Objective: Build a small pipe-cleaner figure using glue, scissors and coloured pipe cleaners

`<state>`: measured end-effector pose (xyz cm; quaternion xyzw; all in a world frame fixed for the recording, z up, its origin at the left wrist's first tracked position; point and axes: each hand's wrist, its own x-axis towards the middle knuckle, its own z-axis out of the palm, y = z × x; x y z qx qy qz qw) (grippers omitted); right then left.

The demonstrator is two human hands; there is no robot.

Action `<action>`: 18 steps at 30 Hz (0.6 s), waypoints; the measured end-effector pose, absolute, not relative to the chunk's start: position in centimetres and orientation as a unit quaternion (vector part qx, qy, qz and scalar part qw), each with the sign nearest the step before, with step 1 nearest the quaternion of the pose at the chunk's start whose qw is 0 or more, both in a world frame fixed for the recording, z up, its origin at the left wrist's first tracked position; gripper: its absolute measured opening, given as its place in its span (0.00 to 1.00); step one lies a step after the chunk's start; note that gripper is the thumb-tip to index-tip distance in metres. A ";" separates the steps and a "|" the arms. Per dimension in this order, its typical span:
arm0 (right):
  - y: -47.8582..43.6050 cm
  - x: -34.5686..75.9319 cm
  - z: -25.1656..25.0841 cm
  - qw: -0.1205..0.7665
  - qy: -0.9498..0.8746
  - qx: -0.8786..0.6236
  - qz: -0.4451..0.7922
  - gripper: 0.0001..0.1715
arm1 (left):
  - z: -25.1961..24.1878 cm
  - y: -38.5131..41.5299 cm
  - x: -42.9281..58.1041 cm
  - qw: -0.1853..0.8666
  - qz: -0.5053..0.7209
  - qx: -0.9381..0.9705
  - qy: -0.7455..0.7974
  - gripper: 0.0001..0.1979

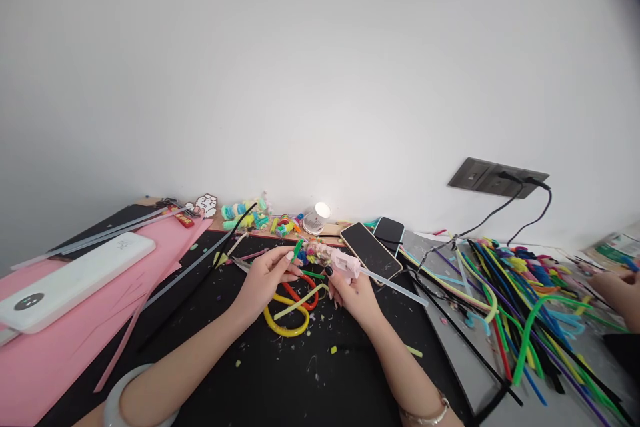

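Pink plastic glue gun [345,261] sits in the right hand [355,293], whose fingers are wrapped round its body. Its nozzle points left at a small multicoloured fuzzy bundle [317,252]. A clear glue stick [395,285] juts out of its back towards the right. The left hand [265,277] pinches a short green pipe-cleaner piece [298,249] between thumb and fingertips, its upper end just beside the bundle. Whether the bundle rests on the gun's tip or on the green piece cannot be told.

Both hands hover over the middle of a black work mat [260,373] littered with coloured scraps. Below them on the mat lie a yellow pipe-cleaner loop [287,327] and a red pipe-cleaner loop [305,297], touching each other.

Just behind the right hand, near the mat's far edge, two dark-screened phones [371,250] lie side by side. At the left edge a white power bank [75,280] rests on a pink foam sheet [45,353]. To the right, a loose heap of long pipe cleaners in many colours [525,307] spreads over a grey board. Another person's hand [617,290] reaches in at the far right edge.
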<state>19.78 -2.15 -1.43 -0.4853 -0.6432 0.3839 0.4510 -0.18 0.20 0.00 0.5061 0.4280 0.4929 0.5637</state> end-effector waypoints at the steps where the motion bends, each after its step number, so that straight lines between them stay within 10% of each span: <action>1: -2.1 19.8 -1.4 0.451 -0.645 -0.483 0.384 0.16 | 0.0 0.2 -0.1 0.564 0.493 0.506 0.427 0.21; 18: -2.1 19.8 -1.6 0.449 -0.641 -0.498 0.373 0.19 | 0.0 0.3 -0.2 0.569 0.492 0.505 0.424 0.24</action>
